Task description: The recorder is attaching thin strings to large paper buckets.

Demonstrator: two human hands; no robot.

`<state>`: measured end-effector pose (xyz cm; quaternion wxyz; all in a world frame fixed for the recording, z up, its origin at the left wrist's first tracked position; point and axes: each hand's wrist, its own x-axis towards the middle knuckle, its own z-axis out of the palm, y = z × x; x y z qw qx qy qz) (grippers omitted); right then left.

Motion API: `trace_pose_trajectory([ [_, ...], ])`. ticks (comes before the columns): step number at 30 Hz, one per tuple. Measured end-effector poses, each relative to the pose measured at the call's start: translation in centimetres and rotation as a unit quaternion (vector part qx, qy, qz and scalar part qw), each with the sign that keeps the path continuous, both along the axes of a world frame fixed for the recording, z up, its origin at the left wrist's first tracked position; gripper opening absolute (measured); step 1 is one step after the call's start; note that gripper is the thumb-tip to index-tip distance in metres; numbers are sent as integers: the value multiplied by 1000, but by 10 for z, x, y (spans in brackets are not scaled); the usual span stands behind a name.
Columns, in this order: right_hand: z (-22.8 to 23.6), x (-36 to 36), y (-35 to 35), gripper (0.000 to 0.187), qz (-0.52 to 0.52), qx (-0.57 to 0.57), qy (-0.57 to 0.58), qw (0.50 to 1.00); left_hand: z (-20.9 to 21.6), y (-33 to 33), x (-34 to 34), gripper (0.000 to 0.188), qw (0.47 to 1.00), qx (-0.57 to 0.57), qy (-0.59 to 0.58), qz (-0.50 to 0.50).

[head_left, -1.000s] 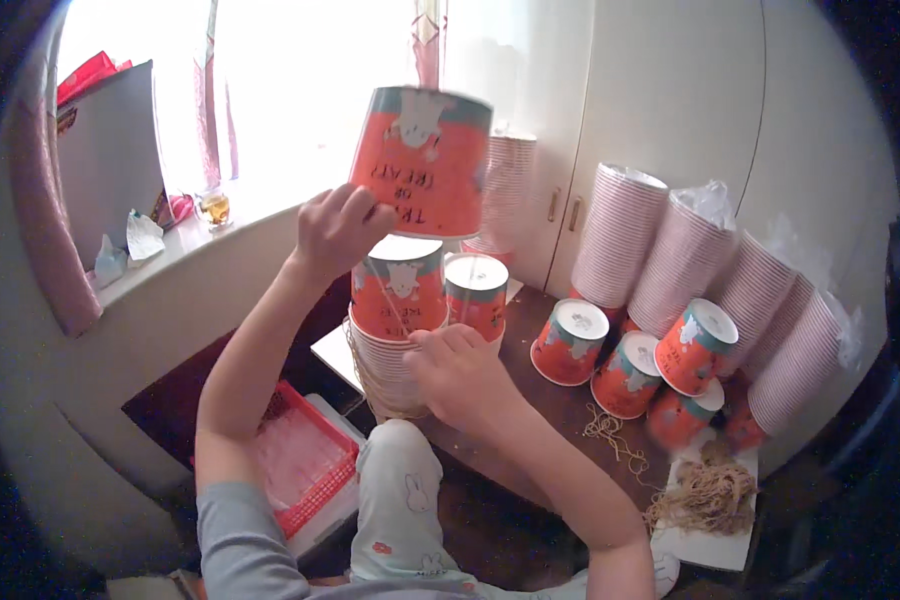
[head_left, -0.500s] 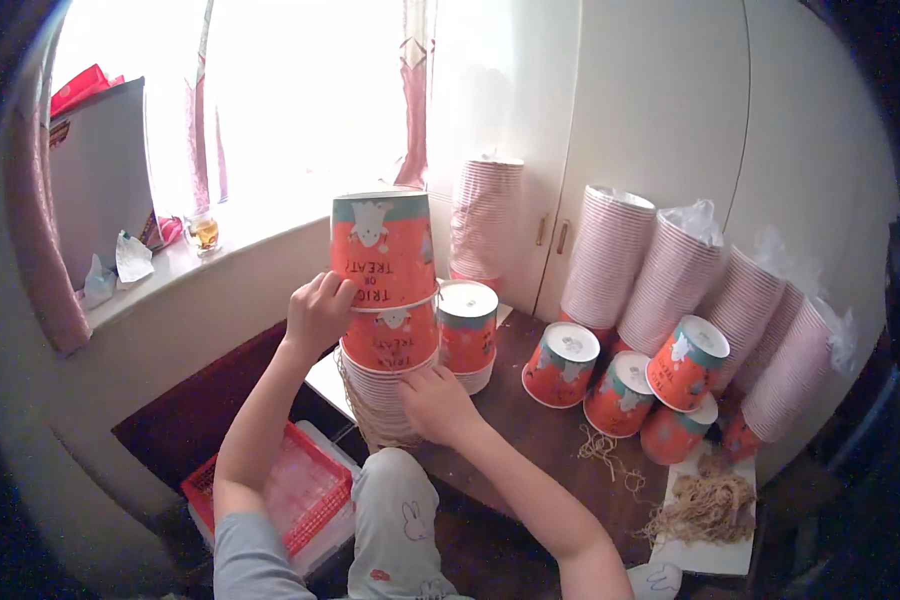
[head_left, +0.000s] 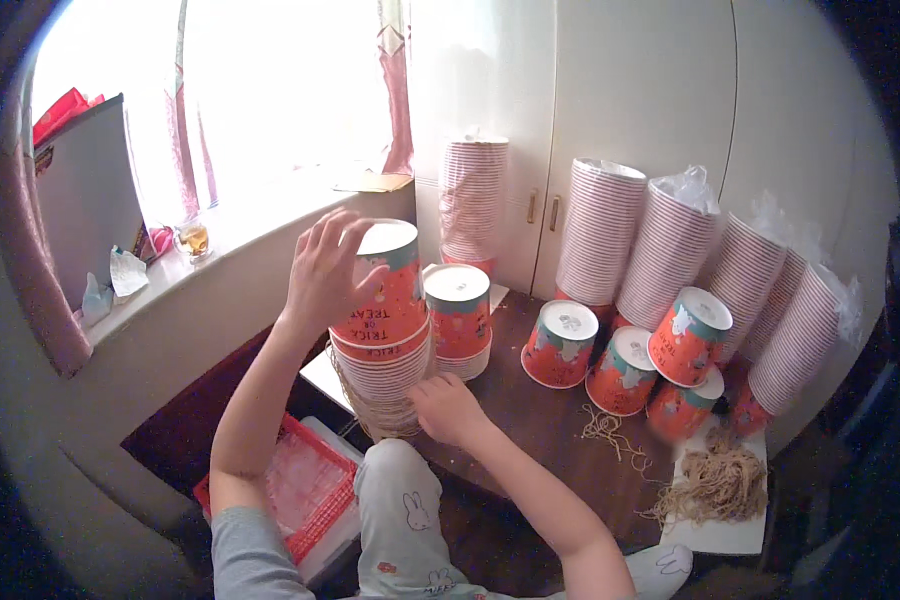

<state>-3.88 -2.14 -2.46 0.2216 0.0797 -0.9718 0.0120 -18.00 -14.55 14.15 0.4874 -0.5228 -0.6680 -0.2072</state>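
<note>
In front of me stands a tall stack of upside-down paper buckets, their pale rims close together and thin tan strings (head_left: 362,400) hanging down its side. Its top orange bucket (head_left: 385,300) with a teal band has dropped well over the one beneath. Beside that bucket's upper left side, my left hand (head_left: 330,265) is raised with fingers spread, holding nothing. My right hand (head_left: 450,410) is at the right of the lower rims, fingers bent together against them; whatever they pinch is hidden. A shorter bucket stack (head_left: 460,315) stands just behind, to the right.
Several upside-down buckets (head_left: 560,345) sit on the brown table to the right. Tall wrapped bucket stacks (head_left: 602,235) lean near the white cupboard. A heap of tan string (head_left: 720,485) lies on a white sheet. A red basket (head_left: 315,490) is low at the left.
The top bucket has moved down over the one below it. My left hand has let go of it and risen with fingers spread. The right hand has shifted slightly right and down.
</note>
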Motion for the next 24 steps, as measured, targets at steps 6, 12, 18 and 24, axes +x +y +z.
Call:
trace_pose_trajectory([
  [6, -30, 0, 8, 33, -35, -22, 40, 998, -22, 15, -13, 31, 988, -94, -119, 21],
  [12, -32, -4, -5, 38, -57, -79, -80, 992, -39, 16, -14, 28, 998, -44, -51, 16],
  [18, -56, 25, -9, 37, -21, -4, 49, 999, -43, 22, -6, 39, 998, -30, 4, 62],
  [24, -36, 118, 2, 36, 13, -79, -148, 986, -63, 84, 57, 36, 988, -83, -38, -128],
])
